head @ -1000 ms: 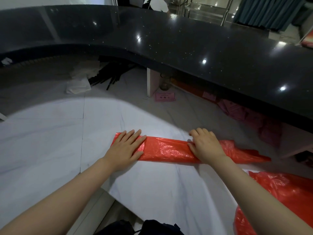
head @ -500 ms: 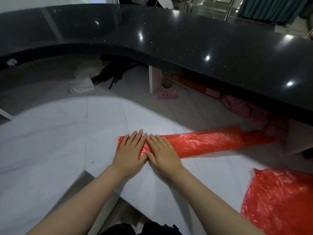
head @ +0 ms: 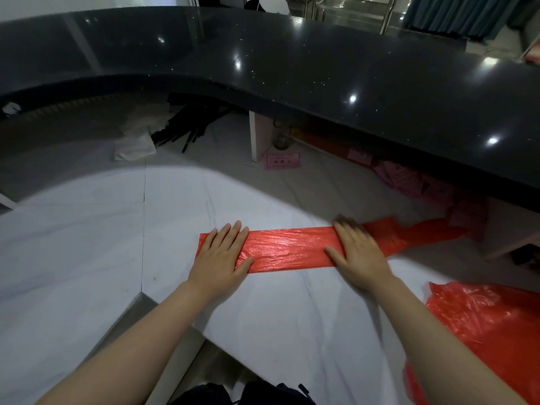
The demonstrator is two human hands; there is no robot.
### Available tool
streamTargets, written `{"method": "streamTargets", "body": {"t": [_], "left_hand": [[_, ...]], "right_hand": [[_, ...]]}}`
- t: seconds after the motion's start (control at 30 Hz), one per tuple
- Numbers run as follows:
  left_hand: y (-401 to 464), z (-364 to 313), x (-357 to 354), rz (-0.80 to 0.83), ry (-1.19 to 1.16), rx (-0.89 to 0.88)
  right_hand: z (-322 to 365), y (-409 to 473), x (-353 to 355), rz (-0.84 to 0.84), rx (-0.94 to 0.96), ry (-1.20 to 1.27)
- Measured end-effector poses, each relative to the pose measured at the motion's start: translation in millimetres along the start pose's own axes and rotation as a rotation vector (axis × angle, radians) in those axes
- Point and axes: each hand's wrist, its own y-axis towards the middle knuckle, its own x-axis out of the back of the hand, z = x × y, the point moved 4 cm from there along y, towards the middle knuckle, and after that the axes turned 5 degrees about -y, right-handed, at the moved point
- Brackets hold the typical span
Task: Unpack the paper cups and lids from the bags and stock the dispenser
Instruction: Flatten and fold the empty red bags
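Count from my remote seat — two hands: left hand (head: 222, 258), right hand (head: 358, 252). Two red plastic bags: one folded strip (head: 287, 249), one crumpled heap (head: 485, 320) at the right edge. One white marble worktop (head: 73, 244). One black curved counter (head: 292, 62). One glass jar (head: 282, 137). One pink card (head: 283, 161) — more pink papers (head: 409, 178) behind, number unclear. One bundle of black rods (head: 190, 127), uncounted.

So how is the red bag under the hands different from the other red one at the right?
The folded red bag lies flat in a narrow strip, both hands pressing on it; the loose red bag lies crumpled, spread wide and untouched. The folded one sits mid-counter, the loose one at the right edge. Both are thin, shiny red plastic.
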Motion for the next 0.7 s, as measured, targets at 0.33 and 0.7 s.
{"method": "streamTargets", "body": {"t": [0.33,0.7], "left_hand": [[-0.8,-1.2,0.3,0.020,-0.007,0.013],[-11.2,3.8,17.0,-0.159,-0.450,0.018]], "right_hand": [[-122.3,-15.6,15.8,0.060,-0.157,0.012],[-117.4,-13.2,17.6,-0.007,-0.178,-0.047]]}}
